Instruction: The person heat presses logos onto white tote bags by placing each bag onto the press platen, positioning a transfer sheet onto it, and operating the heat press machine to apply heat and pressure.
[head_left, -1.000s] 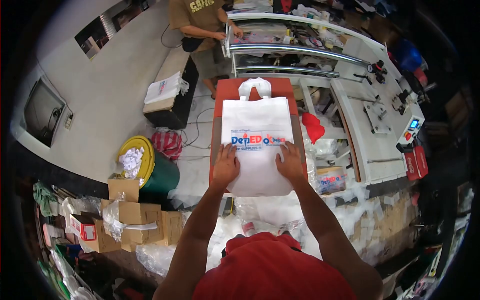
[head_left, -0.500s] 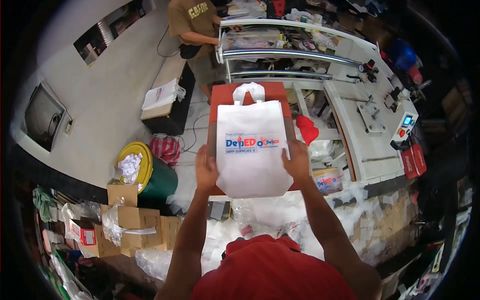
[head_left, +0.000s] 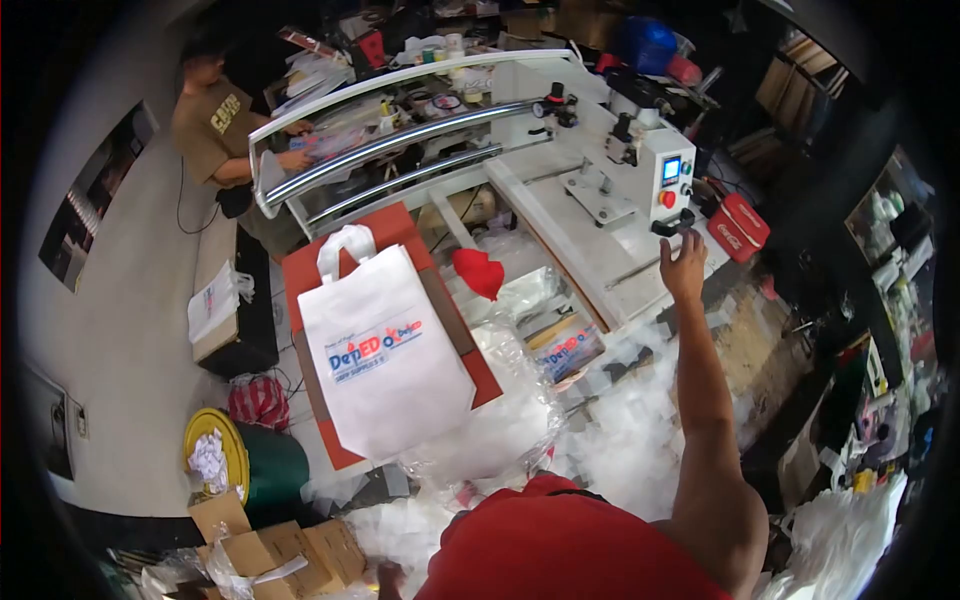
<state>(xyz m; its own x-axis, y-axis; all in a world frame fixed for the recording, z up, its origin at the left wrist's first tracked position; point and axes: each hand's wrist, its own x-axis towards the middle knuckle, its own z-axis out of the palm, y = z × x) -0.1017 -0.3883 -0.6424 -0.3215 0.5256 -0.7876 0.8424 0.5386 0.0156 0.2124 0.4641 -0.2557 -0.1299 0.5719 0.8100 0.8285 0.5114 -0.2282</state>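
Observation:
A white tote bag with a blue and red printed design lies flat on the reddish-brown board, its handles toward the far end. Neither of my hands is on it. My right hand reaches out at the right with its fingers apart, holding nothing. It is nearest to a black handle below the machine's control box, which carries a lit screen and a red button; whether the fingertips touch the handle is hard to tell. Only a dark, unclear part of my left hand shows low at the bottom edge.
The white machine with metal rollers spans the far side. A co-worker stands at far left, handling something printed. A red cloth hangs by the frame. Below left are a green bin and cardboard boxes. Clear plastic covers the floor.
Both hands have left the bag's sides. My right hand has moved right to the control box, and my left has dropped to the bottom edge. The view has turned to the right.

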